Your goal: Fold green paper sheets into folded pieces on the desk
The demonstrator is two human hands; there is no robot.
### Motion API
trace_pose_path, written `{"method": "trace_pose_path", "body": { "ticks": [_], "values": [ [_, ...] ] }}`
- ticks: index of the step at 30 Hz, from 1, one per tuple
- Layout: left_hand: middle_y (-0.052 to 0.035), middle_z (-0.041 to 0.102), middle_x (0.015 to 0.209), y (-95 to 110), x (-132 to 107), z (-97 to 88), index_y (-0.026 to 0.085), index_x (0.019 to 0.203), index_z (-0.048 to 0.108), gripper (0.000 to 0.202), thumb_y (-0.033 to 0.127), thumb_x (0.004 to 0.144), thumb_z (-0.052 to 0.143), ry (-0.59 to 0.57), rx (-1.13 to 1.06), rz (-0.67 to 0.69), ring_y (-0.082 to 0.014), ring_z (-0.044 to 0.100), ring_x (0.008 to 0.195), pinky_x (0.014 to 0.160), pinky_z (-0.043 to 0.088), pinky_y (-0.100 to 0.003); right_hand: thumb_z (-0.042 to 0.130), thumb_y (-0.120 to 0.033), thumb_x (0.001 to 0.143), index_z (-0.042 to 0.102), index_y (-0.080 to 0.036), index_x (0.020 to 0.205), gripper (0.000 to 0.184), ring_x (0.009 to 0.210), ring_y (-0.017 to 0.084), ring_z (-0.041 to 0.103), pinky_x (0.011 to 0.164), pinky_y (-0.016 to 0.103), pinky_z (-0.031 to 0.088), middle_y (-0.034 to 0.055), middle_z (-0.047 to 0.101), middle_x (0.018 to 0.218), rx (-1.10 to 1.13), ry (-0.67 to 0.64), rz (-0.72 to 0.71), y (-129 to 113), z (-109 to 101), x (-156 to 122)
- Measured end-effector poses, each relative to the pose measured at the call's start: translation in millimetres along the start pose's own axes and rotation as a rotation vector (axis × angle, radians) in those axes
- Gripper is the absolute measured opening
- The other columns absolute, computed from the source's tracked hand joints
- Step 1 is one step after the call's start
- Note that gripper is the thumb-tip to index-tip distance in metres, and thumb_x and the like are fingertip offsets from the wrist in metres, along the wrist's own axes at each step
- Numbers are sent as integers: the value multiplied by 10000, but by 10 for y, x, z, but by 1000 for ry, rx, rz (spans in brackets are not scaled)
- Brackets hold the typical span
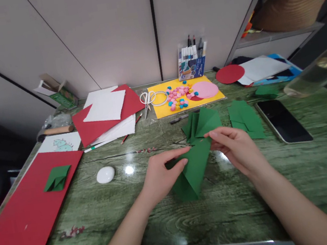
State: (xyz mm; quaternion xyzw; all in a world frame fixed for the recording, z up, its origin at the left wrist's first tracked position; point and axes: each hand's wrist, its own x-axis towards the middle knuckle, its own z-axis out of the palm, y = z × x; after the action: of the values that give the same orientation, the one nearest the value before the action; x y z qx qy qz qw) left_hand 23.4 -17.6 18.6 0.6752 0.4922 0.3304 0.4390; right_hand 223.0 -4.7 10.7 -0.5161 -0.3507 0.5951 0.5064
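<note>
Between my two hands is a sheet of green paper (197, 165), partly folded and raised off the table. My left hand (166, 173) pinches its left side between thumb and fingers. The fingers of my right hand (236, 146) are closed on its upper right corner. Just behind it lie folded green paper pieces (204, 121), close to my right fingertips. To the right is a stack of green paper squares (244, 120). One folded green piece (57, 178) rests on a long red sheet (26, 212) at the left.
Scissors (147, 100) and a yellow sheet (162, 111) with small pom-poms (178, 95) are at the back. A phone (283, 121) lies at the right, beside a clear container (313, 75). A white oval object (105, 174) sits left of my hands. A marker pack (191, 63) leans on the wall.
</note>
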Motion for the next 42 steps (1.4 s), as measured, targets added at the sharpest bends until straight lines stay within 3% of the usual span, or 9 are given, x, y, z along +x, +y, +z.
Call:
{"method": "trace_pose_path", "body": {
  "ticks": [17,24,31,42],
  "values": [
    [-10,702,996,3,-5,10,253,1009,679,268,206,760,592,22,22,5,-174,646,882,816,509,-295,594,-388,774,685,-226,777,186,641,154,612,659,281,482,0,661,655,-168,23,-171,98,-10,13],
    [-19,707,976,2,-6,17,243,999,683,269,188,752,593,36,12,-8,-181,647,873,801,517,-300,579,-447,766,674,-231,859,254,700,171,617,659,283,472,21,677,751,-141,-51,-88,63,5,0],
    [-16,705,988,16,-8,20,239,1002,683,264,194,757,595,31,-1,-2,-171,643,888,823,506,-286,671,-421,680,573,-195,566,271,486,115,477,468,232,353,-35,519,481,-301,31,-149,136,-11,7],
    [-15,708,975,8,-3,7,242,995,685,263,187,754,597,30,10,6,-175,645,888,830,505,-292,673,-400,679,641,-201,640,205,579,142,548,539,251,410,-6,616,588,-233,47,-166,114,-8,27]
  ]
}}
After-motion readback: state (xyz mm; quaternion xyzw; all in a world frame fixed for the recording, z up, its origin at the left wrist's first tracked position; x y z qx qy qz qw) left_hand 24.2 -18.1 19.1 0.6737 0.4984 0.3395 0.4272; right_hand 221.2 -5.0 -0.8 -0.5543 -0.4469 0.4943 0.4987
